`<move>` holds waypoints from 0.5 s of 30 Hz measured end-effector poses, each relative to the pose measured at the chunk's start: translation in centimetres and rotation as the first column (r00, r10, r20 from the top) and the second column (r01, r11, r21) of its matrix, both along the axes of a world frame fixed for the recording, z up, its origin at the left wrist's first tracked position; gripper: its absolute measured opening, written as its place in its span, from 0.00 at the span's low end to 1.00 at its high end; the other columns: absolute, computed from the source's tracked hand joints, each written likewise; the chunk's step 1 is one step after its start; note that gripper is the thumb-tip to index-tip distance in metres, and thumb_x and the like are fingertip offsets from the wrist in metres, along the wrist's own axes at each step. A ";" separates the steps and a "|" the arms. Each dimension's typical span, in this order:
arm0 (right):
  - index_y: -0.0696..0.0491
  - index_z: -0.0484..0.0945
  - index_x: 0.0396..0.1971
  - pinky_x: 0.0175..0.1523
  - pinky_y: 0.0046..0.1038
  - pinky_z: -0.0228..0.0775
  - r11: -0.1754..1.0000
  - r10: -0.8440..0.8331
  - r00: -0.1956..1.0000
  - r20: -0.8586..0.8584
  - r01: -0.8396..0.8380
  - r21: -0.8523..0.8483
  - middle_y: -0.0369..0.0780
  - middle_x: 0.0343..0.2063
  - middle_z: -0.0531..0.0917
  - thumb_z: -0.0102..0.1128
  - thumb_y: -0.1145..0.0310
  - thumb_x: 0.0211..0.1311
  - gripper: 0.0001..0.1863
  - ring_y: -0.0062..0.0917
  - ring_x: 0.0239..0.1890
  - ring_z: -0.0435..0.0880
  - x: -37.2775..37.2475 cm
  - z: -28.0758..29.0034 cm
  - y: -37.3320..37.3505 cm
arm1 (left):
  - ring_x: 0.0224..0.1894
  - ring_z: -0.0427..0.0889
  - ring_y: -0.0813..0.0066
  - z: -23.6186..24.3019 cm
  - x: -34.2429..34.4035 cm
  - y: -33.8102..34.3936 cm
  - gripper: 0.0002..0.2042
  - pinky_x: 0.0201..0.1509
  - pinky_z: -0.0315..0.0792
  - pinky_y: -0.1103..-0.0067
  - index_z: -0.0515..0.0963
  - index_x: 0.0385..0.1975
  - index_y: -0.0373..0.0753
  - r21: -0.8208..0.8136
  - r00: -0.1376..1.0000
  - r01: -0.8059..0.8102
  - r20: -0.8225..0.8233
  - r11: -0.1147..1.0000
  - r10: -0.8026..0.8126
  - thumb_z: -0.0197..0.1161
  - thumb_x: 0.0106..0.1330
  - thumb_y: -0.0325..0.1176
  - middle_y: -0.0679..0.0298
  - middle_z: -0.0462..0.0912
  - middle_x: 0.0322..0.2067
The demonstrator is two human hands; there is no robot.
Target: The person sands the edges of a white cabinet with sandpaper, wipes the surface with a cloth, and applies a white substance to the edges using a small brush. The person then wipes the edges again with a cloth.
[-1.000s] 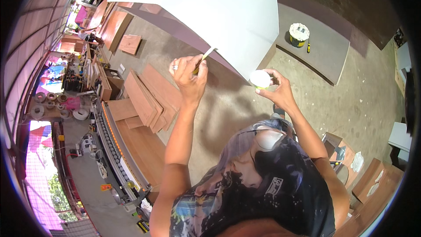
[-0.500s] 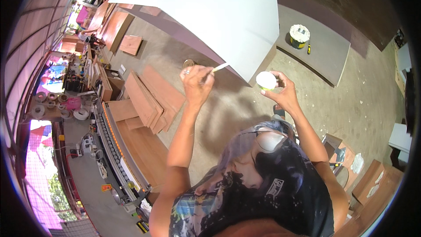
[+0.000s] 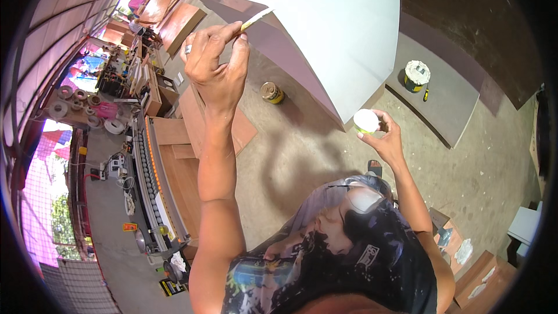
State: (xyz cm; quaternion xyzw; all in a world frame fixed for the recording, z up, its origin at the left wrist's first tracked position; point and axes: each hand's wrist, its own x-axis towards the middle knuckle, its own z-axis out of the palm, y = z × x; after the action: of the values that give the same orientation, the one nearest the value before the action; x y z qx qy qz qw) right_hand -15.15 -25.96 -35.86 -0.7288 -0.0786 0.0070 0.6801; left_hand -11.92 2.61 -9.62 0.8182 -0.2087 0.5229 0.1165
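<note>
My left hand (image 3: 218,67), raised with a ring on one finger, pinches a slim spatula-like tool (image 3: 254,20) with a yellowish handle and white tip. That tip lies at the near-left corner of a big white panel (image 3: 337,29); whether they touch I cannot tell. Lower and to the right, my right hand (image 3: 388,139) is wrapped round a small green-and-white tub (image 3: 366,121) with a white top surface. It is held just off the panel's front corner.
A can with white paste round its rim (image 3: 416,77) and a yellow-handled tool (image 3: 426,94) rest on a grey board (image 3: 447,104) at right. Another can (image 3: 271,93) stands on the floor. Wooden boards (image 3: 241,131) lie at left, beside a roller machine (image 3: 154,180).
My left hand has moved up and left with the tool, from near the panel's front corner to its left corner. The floor can has come into fuller view.
</note>
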 end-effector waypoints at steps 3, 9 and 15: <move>0.57 0.79 0.52 0.50 0.26 0.73 1.000 -0.008 1.000 0.009 0.008 0.013 0.37 0.39 0.87 0.79 0.67 0.44 0.31 0.19 0.40 0.82 0.0 -0.2 -0.1 | 0.34 0.80 0.73 0.1 0.1 -0.1 0.11 0.50 0.66 0.75 0.87 0.36 0.41 0.042 0.999 -0.010 0.037 0.999 0.008 0.70 0.52 0.23 0.67 0.85 0.30; 0.57 0.79 0.52 0.49 0.25 0.73 1.000 0.000 1.000 0.024 0.000 0.003 0.37 0.38 0.87 0.79 0.67 0.44 0.31 0.19 0.39 0.81 0.2 -0.5 -0.1 | 0.33 0.81 0.73 0.8 -0.3 -0.4 0.11 0.42 0.70 0.76 0.87 0.36 0.38 0.147 0.995 -0.063 0.089 0.987 0.050 0.70 0.52 0.19 0.64 0.86 0.30; 0.57 0.79 0.51 0.49 0.25 0.73 1.000 0.009 0.999 0.035 -0.010 0.015 0.36 0.39 0.87 0.79 0.67 0.44 0.31 0.18 0.39 0.80 0.5 -0.7 0.1 | 0.32 0.80 0.72 1.0 -0.5 -0.3 0.10 0.41 0.70 0.75 0.87 0.34 0.38 0.136 0.990 -0.053 0.136 0.989 0.035 0.71 0.50 0.20 0.64 0.86 0.30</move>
State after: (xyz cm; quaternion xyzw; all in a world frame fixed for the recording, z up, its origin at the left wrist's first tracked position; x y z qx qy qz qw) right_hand -14.66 -25.82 -36.53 -0.7231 -0.0939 -0.0031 0.6843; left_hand -12.38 2.31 -8.60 0.7919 -0.2338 0.5631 0.0334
